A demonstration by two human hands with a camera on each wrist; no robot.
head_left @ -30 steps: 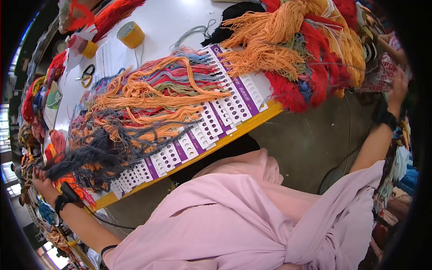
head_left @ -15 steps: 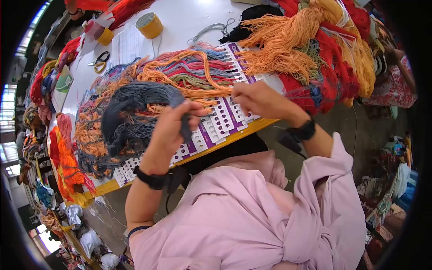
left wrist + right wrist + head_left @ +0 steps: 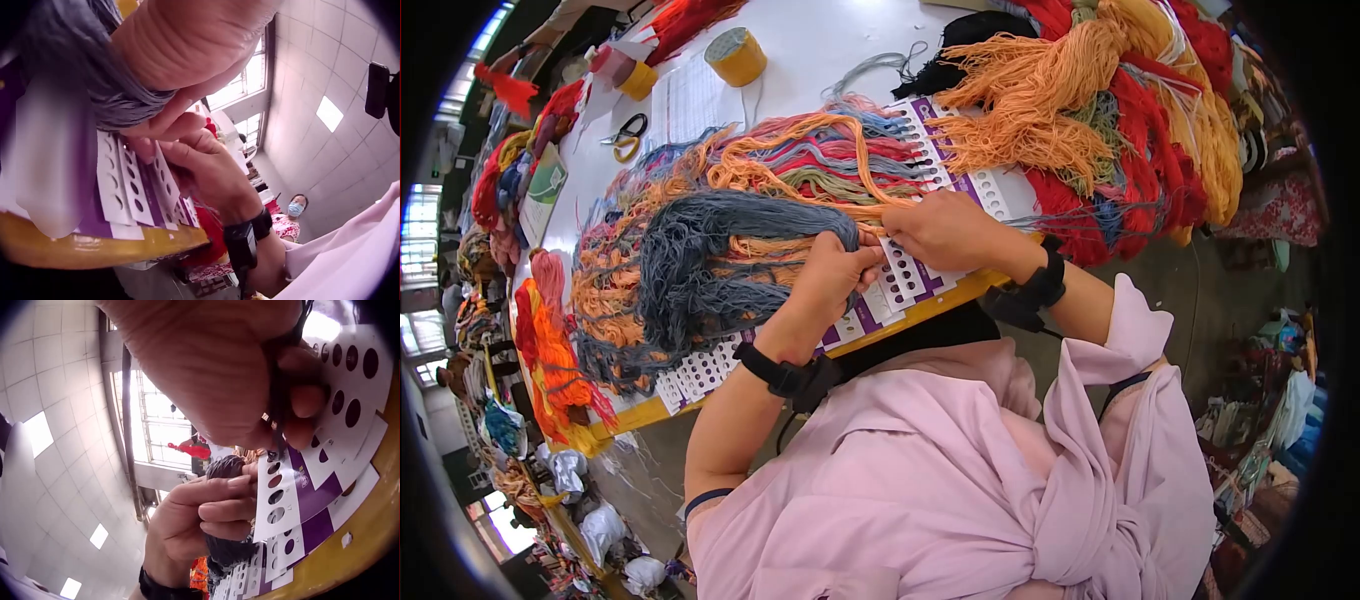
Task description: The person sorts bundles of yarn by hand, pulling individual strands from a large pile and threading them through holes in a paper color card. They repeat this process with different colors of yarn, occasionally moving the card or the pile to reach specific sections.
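A blue-grey hank of thread [image 3: 690, 245] lies in a loop over the coloured threads. My left hand [image 3: 832, 275] grips its near end, fingers curled round the bundle; the left wrist view shows the hank [image 3: 122, 87] wrapped tight within that hand. Beside it my right hand [image 3: 955, 232] bends over the ends of the white and purple punched cards [image 3: 895, 275]. In the right wrist view dark strands [image 3: 279, 400] run between the right hand's thumb and fingers, close over a card [image 3: 275, 500] with a row of holes. The fingertips of both hands are close together.
Orange, red and green threads [image 3: 810, 150] are laid across the cards. A large orange hank [image 3: 1020, 100] and red yarn [image 3: 1165, 170] are heaped at the right. Scissors [image 3: 627, 140], a paper sheet [image 3: 690, 100] and a yellow roll [image 3: 735, 57] lie behind. The table's yellow edge [image 3: 925, 305] runs in front.
My left hand swung in from the far left with the hank, which now lies spread in a loop. My right hand came in from the far right to the card ends, then shifted slightly left.
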